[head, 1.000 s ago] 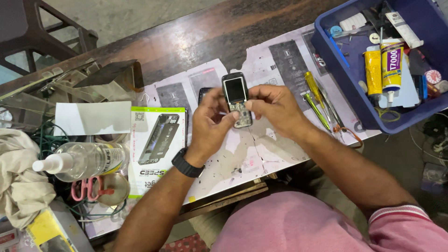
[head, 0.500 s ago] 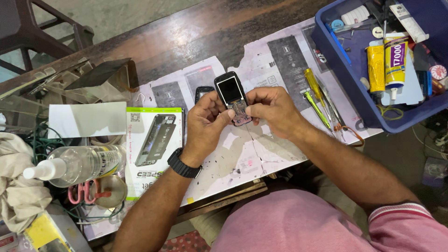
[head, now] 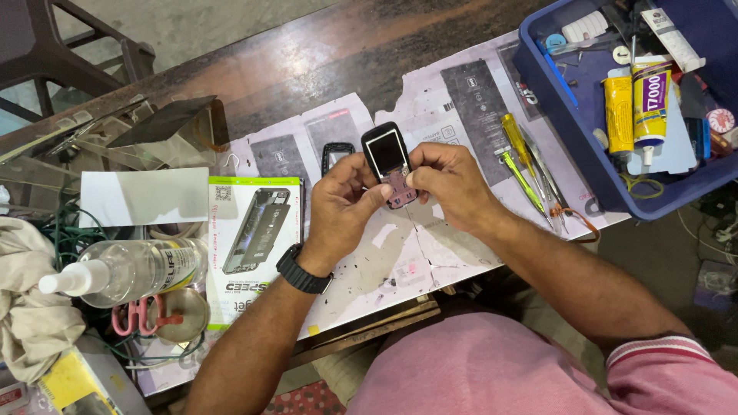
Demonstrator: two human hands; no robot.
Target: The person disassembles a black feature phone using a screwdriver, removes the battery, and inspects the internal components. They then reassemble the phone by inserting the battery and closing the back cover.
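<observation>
Over the middle of the paper-covered wooden bench (head: 307,69), your left hand (head: 342,206) and right hand (head: 453,184) both grip the small black keypad phone (head: 390,164); keep thumbs steadying its exposed pink lower half.

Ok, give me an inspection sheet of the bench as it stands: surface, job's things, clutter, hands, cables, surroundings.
Surface: dark wooden bench covered with scuffed printed sheets.
Job's things: small phone with dark screen and pinkish lower part, held above the sheets; a black frame lies behind it.
Clutter: spray bottle, pink scissors, green-edged box, yellow screwdrivers, blue bin holding glue tubes.
Hands: left hand and right hand both grip the phone; watch on left wrist.
Cables: green wires at left; leads at right.
Surroundings: chair, concrete floor.
</observation>
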